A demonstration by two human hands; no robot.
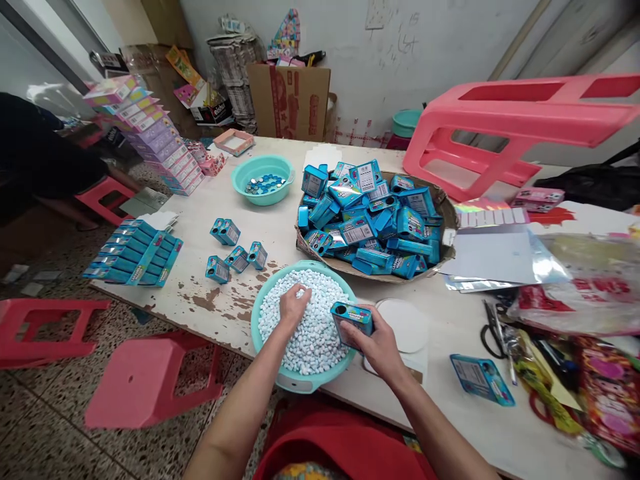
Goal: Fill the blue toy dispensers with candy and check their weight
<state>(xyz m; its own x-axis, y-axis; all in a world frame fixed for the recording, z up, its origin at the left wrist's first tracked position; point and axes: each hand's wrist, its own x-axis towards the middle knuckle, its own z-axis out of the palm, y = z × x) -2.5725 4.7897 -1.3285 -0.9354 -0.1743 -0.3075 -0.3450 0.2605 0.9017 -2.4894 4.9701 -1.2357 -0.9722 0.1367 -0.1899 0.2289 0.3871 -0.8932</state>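
Low in the middle of the frame, the left hand [293,305] dips into a teal basin [265,363] heaped with small white pellets [315,327], its fingers curled down into the heap; whether that grip has closed on any pellets cannot be told. Just right of it, the right hand [377,347] holds a small blue box [353,320] over the basin's right rim, its grip wrapped around the box's body with the open end turned toward the pellets.

Above the basin, a shallow brown tray [445,210] carries a heap of the same blue boxes. Left of centre, five such boxes [235,250] stand loose on the worn white counter [210,200], and at the left edge flat blue cartons [133,257] lie in a row. Higher up, a smaller teal bowl [240,177] holds small dark and silvery pieces. A pink stool [520,127] lies tipped on the counter at the upper right. At the lower right, another blue box [483,379] lies flat near scissors [495,330] and bright wrappers. Red stools [145,380] stand on the floor at the lower left
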